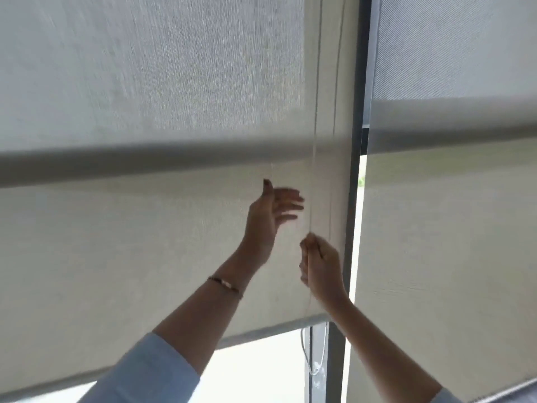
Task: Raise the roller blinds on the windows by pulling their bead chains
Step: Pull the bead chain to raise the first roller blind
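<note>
- A dark window frame post runs top to bottom right of centre, between the near roller blind on the left and a second blind on the right; a blurred grey bar crosses the middle of the frame.
- The bead chain hangs vertically just left of the post, thin and pale, hard to trace against the fabric; its loop shows below the blind's bottom edge, lower centre.
- The right hand, centre right, is closed in a fist on the chain.
- The left hand, at centre, is motion-blurred with fingers spread, holding nothing; a bracelet circles its wrist.
</note>
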### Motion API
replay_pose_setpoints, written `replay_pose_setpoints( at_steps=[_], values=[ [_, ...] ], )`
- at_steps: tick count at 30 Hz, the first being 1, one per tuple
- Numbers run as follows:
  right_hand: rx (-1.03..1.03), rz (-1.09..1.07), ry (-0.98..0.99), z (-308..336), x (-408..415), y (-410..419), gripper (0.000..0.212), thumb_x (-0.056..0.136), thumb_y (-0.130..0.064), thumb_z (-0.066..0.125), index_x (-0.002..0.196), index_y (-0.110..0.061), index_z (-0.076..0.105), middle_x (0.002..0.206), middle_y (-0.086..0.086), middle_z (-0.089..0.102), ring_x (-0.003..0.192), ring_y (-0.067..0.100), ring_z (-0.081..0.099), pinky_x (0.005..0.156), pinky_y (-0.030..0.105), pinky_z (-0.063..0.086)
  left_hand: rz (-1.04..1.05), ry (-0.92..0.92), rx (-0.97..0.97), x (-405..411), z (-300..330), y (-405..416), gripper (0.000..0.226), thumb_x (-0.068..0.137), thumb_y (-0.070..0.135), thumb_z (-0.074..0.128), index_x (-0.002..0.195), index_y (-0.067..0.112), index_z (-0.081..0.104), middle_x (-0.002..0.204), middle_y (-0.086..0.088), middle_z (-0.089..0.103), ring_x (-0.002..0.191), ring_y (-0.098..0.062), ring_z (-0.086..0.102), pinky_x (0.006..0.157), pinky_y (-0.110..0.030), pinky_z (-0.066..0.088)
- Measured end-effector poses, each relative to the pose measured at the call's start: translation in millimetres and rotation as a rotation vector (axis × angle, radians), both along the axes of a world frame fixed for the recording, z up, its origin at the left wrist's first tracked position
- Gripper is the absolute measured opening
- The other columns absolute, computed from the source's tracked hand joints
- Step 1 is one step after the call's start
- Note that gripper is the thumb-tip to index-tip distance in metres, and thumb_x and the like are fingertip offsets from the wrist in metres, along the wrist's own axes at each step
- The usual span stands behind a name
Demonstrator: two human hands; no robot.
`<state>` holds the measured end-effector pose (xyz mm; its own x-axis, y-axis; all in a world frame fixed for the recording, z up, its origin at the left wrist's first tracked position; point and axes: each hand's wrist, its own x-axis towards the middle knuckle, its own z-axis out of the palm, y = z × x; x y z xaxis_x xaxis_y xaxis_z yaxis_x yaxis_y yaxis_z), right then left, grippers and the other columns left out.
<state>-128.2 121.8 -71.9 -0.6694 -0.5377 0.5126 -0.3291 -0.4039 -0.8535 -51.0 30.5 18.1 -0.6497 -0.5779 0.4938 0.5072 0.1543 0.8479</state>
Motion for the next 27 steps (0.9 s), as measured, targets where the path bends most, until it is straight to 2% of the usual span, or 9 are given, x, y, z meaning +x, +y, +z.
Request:
replay_pose_setpoints(
  at_steps=[5,8,11,14,16,17,19,23,27],
  values=[
    [0.298,0.135,-0.226,-95,10,-3,0.038,0.107,-0.021,0.04,0.069,-0.017,0.044,0.044,-0.011,0.032,0.032,0.005,0.025,0.031,0.014,0.02,-0.037,0.12,-0.097,2,101,6,0.054,0.106,0.044,0.029,0.106,0.006,0.068,0.09,-0.009,0.073,0.077,-0.023,0.068,0.069,-0.032,0.054],
    [0.41,0.131,-0.26,-121,19,-3,0.042,0.106,-0.015,0.039,0.065,-0.022,0.044,0.045,-0.009,0.029,0.034,0.008,0.021,0.034,0.014,0.016,0.176,0.096,-0.235,-1,140,16,0.031,0.104,0.033,0.047,0.11,0.007,0.063,0.092,-0.005,0.066,0.073,-0.016,0.062,0.066,-0.031,0.053],
    [0.417,0.161,-0.314,-121,26,0,0.043,0.106,-0.014,0.04,0.064,-0.021,0.045,0.046,-0.007,0.03,0.033,0.007,0.022,0.033,0.014,0.015,0.461,-0.023,-0.364,-10,163,23,0.029,0.099,0.033,0.057,0.122,0.015,0.057,0.114,-0.002,0.062,0.097,-0.012,0.06,0.084,-0.027,0.05],
    [0.402,0.186,-0.302,-118,34,3,0.04,0.107,-0.015,0.039,0.067,-0.016,0.045,0.045,-0.007,0.029,0.032,0.005,0.021,0.033,0.014,0.015,0.319,-0.104,-0.294,-14,177,26,0.037,0.102,0.035,0.051,0.13,0.011,0.053,0.122,-0.007,0.065,0.108,-0.023,0.065,0.095,-0.037,0.053],
    [0.391,0.21,-0.314,-119,37,4,0.038,0.107,-0.016,0.038,0.069,-0.014,0.045,0.045,-0.006,0.029,0.033,0.006,0.02,0.034,0.014,0.013,0.117,-0.097,-0.225,-12,183,30,0.035,0.105,0.036,0.044,0.115,0.008,0.063,0.095,-0.007,0.074,0.08,-0.023,0.07,0.073,-0.037,0.059],
    [0.392,0.22,-0.315,-119,38,4,0.038,0.107,-0.016,0.038,0.07,-0.014,0.044,0.046,-0.006,0.028,0.034,0.006,0.02,0.036,0.016,0.011,0.034,-0.083,-0.192,-12,184,32,0.038,0.105,0.037,0.043,0.103,0.008,0.067,0.078,-0.005,0.072,0.063,-0.02,0.066,0.059,-0.032,0.055],
    [0.4,0.232,-0.31,-120,38,4,0.038,0.108,-0.018,0.037,0.071,-0.015,0.043,0.047,-0.005,0.028,0.035,0.008,0.019,0.038,0.019,0.008,-0.035,-0.037,-0.15,-13,190,36,0.047,0.104,0.042,0.045,0.08,0.009,0.067,0.059,-0.002,0.063,0.046,-0.014,0.054,0.047,-0.024,0.043],
    [0.389,0.247,-0.326,-118,36,1,0.038,0.108,-0.017,0.035,0.071,-0.013,0.041,0.047,-0.002,0.024,0.033,0.007,0.017,0.036,0.013,0.01,-0.04,0.07,-0.066,-12,215,41,0.055,0.104,0.046,0.042,0.067,0.01,0.06,0.057,0.0,0.049,0.046,-0.011,0.04,0.045,-0.022,0.035],
    [0.409,0.258,-0.337,-116,29,2,0.038,0.108,-0.015,0.034,0.071,-0.015,0.041,0.05,-0.001,0.024,0.035,0.007,0.016,0.037,0.016,0.009,-0.068,0.114,0.013,-7,223,52,0.053,0.106,0.041,0.037,0.057,0.023,0.032,0.051,0.006,0.026,0.044,-0.009,0.016,0.038,-0.018,0.013]
  ],
)
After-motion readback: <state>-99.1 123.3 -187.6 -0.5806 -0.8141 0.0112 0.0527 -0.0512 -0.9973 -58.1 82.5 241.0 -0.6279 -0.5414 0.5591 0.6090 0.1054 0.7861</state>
